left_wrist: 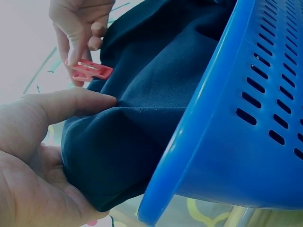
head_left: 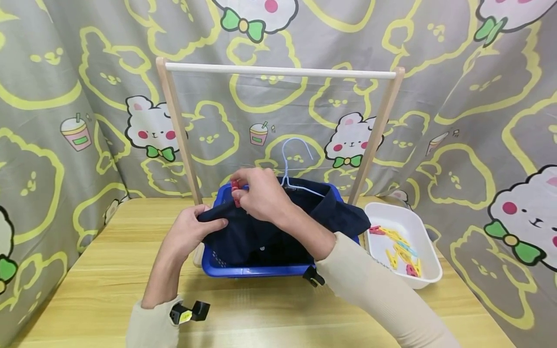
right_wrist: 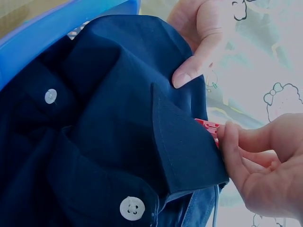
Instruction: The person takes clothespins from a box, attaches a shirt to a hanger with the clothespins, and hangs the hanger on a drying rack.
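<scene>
A dark navy shirt with white buttons lies in and over a blue plastic basket. My left hand grips the shirt's shoulder at the left, thumb on top of the cloth. Between thumb and fingers, my right hand pinches a red clothespin at the shirt's upper edge. In the right wrist view the clothespin sits beside the collar, its tip partly hidden by cloth. A light blue wire hanger rises from the collar, its lower left part covered by the shirt and my right hand.
A wooden rack with a white crossbar stands behind the basket. At the right, a white tub holds several yellow, red and blue clothespins. Everything stands on a wood-grain table before a patterned grey curtain.
</scene>
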### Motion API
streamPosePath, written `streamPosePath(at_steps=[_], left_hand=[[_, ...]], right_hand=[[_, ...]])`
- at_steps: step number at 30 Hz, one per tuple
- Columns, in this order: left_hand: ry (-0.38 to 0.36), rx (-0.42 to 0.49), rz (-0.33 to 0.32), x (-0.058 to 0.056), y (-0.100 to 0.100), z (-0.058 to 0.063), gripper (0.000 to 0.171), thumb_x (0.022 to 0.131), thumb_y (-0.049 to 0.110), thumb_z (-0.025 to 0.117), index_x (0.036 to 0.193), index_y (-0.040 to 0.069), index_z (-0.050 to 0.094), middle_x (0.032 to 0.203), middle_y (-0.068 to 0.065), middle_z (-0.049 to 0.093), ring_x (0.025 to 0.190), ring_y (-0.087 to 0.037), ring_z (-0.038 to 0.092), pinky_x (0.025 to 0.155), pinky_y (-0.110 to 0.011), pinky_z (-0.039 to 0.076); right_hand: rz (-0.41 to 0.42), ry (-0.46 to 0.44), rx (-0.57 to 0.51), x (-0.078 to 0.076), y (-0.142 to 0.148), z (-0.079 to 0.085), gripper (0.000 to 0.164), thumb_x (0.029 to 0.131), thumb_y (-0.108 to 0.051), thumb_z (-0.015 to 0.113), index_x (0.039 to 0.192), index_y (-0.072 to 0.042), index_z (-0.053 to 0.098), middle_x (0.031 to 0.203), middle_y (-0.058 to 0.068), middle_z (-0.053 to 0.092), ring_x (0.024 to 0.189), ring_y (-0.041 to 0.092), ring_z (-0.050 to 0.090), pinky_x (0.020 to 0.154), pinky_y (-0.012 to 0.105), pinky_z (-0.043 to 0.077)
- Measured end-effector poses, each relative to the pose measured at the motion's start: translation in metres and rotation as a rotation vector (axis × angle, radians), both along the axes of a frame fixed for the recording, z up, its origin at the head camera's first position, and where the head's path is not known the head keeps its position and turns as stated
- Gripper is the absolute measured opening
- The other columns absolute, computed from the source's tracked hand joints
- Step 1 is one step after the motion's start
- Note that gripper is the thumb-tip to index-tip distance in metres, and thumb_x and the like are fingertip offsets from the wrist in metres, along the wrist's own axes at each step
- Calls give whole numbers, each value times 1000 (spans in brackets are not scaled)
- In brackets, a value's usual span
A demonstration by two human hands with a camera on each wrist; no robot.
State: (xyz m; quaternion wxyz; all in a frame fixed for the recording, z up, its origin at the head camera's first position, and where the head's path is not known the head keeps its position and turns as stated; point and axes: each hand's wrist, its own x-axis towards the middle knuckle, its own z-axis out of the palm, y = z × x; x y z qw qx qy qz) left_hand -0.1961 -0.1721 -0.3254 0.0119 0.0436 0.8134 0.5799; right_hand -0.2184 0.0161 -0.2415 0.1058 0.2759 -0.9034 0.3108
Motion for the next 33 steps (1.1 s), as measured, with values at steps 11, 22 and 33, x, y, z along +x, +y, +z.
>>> streamPosePath(at_steps=[11, 22, 33], left_hand=[[-3, 1, -3, 0, -1, 0, 40, 84, 27, 73, 105, -4, 59, 95, -14, 68, 84, -25, 65, 78, -35, 52], [7, -3, -14, -1, -1, 0, 38, 84, 26, 72, 105, -3, 59, 95, -14, 69, 84, -25, 66, 77, -34, 52], [-1, -12, -3, -1, -2, -1, 39, 84, 26, 72, 106, -3, 59, 94, -14, 69, 83, -24, 66, 78, -36, 53]], right_hand=[[-22, -23, -4, 5, -1, 3, 25, 89, -20, 65, 112, -11, 60, 102, -1, 67, 90, 14, 60, 73, 25, 51], [-2, -29, -31, 7, 2, 4, 25, 90, -19, 63, 113, -10, 58, 103, -2, 65, 82, 9, 59, 69, 24, 50], [-29, 51, -80, 8, 19, 6, 23, 91, -18, 61, 113, -12, 60, 95, -2, 66, 84, 9, 61, 75, 25, 51]])
